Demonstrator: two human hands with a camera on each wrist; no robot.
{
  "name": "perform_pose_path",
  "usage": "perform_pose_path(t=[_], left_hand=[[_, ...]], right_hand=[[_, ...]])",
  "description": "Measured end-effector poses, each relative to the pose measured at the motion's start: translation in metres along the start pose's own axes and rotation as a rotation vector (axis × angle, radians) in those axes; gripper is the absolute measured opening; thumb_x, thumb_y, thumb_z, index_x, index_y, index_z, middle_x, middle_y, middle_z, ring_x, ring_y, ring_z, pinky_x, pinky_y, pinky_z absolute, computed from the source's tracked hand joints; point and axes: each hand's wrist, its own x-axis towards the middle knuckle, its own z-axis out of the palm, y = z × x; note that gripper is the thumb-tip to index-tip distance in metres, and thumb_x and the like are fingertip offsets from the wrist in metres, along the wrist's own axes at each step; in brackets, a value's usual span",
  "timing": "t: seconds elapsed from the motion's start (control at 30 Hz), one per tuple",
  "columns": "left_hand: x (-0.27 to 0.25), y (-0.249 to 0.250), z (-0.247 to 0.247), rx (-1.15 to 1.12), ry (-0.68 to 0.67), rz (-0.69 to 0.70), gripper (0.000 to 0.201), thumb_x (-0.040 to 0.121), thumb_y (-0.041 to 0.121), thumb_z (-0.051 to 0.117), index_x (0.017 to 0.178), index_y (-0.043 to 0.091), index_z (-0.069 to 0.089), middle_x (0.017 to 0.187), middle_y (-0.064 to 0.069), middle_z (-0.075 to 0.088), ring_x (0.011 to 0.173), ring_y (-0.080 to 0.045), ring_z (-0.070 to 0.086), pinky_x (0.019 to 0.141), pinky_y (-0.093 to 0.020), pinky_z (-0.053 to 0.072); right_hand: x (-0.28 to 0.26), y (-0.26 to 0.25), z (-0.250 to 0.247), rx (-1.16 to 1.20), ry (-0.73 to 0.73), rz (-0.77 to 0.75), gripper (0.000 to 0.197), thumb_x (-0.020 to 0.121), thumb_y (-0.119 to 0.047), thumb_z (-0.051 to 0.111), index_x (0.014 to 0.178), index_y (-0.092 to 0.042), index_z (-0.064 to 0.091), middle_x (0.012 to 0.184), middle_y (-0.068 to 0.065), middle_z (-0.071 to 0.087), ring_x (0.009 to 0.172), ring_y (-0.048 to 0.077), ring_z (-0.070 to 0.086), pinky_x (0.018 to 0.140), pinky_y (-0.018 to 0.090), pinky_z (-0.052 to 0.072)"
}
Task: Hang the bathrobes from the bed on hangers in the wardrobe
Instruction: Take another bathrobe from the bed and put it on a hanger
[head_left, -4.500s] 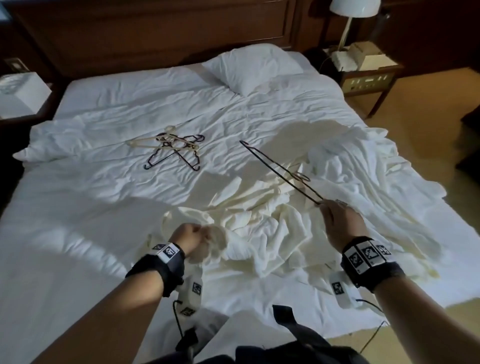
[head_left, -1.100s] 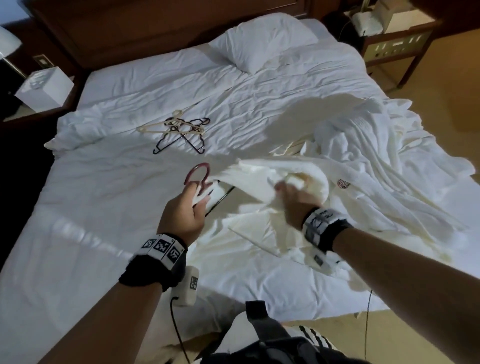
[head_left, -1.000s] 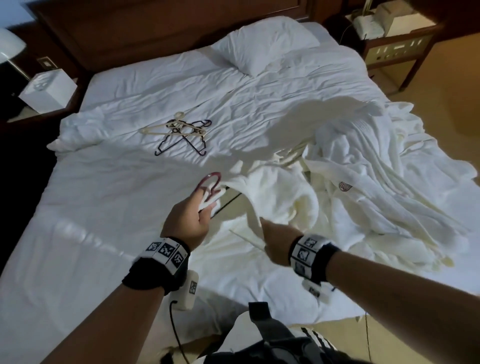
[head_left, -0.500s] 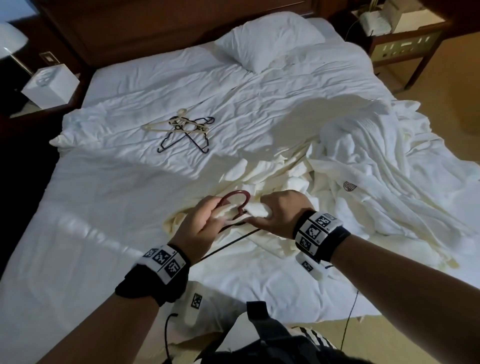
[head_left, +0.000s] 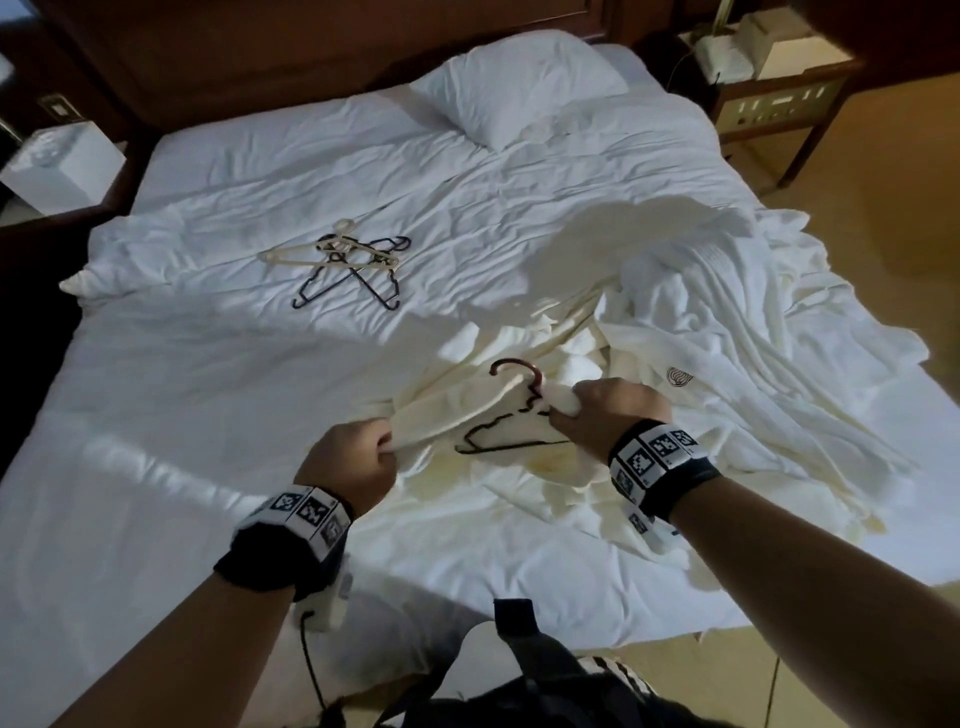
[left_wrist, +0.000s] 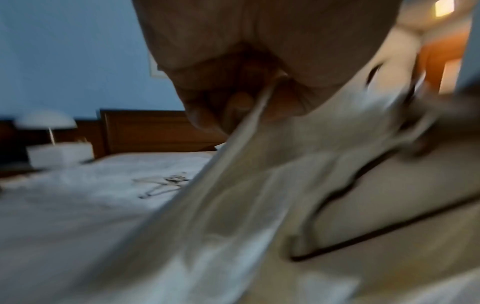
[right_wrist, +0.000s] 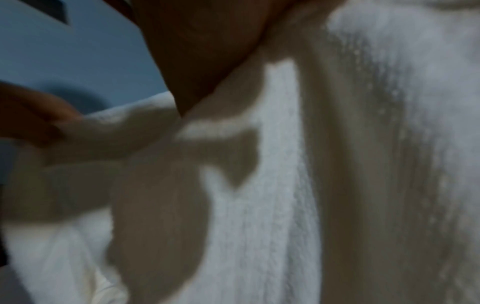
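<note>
A cream bathrobe (head_left: 457, 410) lies crumpled at the bed's near edge, with a black hanger (head_left: 498, 439) with a dark red hook (head_left: 517, 366) partly inside it. My left hand (head_left: 382, 444) pinches an edge of the robe (left_wrist: 259, 205) left of the hanger. My right hand (head_left: 566, 410) grips a bunch of the robe's fabric (right_wrist: 285, 185) just right of the hook's neck. The hanger's black bar (left_wrist: 363, 236) shows against the cloth in the left wrist view. A second white bathrobe (head_left: 727, 322) with a round logo lies heaped to the right.
Several spare hangers (head_left: 348, 265) lie tangled in the middle of the white bed (head_left: 208, 389). A pillow (head_left: 519, 78) sits at the headboard. A nightstand (head_left: 769, 98) stands at the back right and a white box (head_left: 57, 166) at the back left.
My left hand has let go of the hanger's hook and moved left to pinch the robe's edge. My right hand has stayed by the hook, and the fabric between the hands is pulled wider.
</note>
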Motion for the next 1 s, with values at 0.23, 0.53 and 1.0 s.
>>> perform_pose_path(t=[0.23, 0.53, 1.0], left_hand=[[-0.001, 0.053, -0.004, -0.455, -0.202, 0.323, 0.022, 0.076, 0.016, 0.053, 0.094, 0.023, 0.065, 0.090, 0.004, 0.064, 0.081, -0.014, 0.061, 0.079, -0.036, 0.053], [0.041, 0.026, 0.028, 0.203, -0.360, 0.299, 0.034, 0.098, 0.049, 0.043, 0.105, 0.019, 0.056, 0.102, -0.009, 0.068, 0.096, -0.032, 0.063, 0.075, -0.031, 0.043], [-0.053, -0.137, -0.104, -0.031, -0.011, 0.134, 0.051, 0.098, 0.054, 0.037, 0.107, 0.011, 0.063, 0.108, -0.014, 0.067, 0.103, -0.030, 0.059, 0.078, -0.028, 0.036]], right_hand=[[0.001, -0.009, 0.005, 0.358, 0.059, 0.059, 0.058, 0.074, -0.082, 0.041, 0.069, -0.025, 0.055, 0.062, -0.010, 0.054, 0.065, 0.018, 0.054, 0.059, 0.028, 0.038], [-0.019, 0.004, -0.003, 0.345, -0.055, -0.224, 0.016, 0.084, -0.044, 0.058, 0.082, -0.029, 0.056, 0.076, -0.006, 0.059, 0.079, 0.022, 0.058, 0.063, 0.028, 0.037], [-0.022, -0.183, -0.075, 0.120, -0.024, -0.363, 0.054, 0.089, -0.069, 0.041, 0.085, -0.019, 0.059, 0.084, 0.004, 0.058, 0.091, 0.028, 0.060, 0.073, 0.032, 0.040]])
